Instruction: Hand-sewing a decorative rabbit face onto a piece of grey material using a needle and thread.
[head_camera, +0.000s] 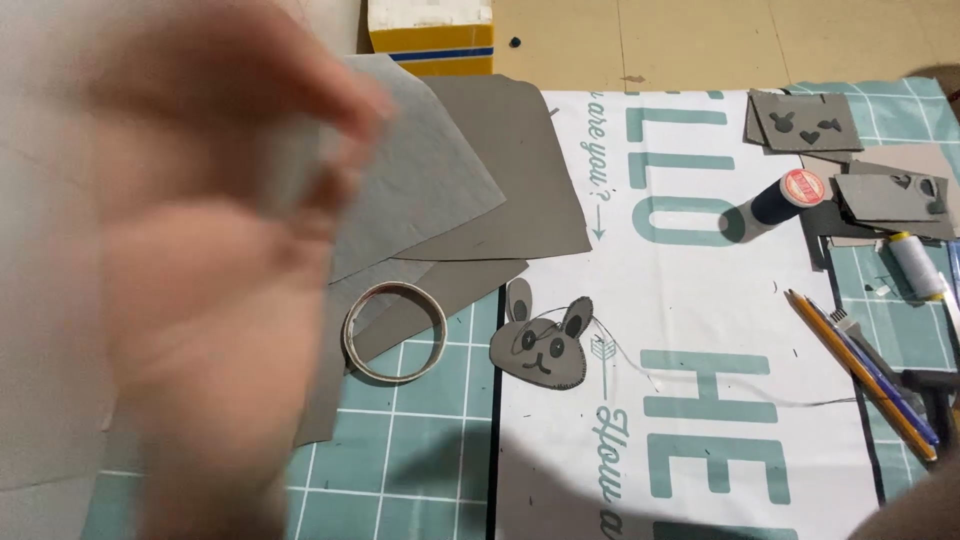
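My left hand (200, 270) is raised close to the camera and fills the left side as a heavy blur. Its fingers look curled, and I cannot make out whether they hold anything. A brown blurred shape at the bottom right corner may be my right hand (915, 510); only an edge shows. On the white sheet with teal letters (700, 300) lies a grey felt rabbit face (540, 345) with dark eyes. A thin thread trails from it to the right. A ring of tape (395, 332) lies just left of the rabbit.
Grey felt sheets (480, 190) overlap on a teal cutting mat (420, 450). At the right are cut felt pieces (800, 120), a dark thread spool with a red top (790, 195), a white spool (915, 265), and pencils and a pen (865, 370). A yellow and white box (430, 35) stands at the back.
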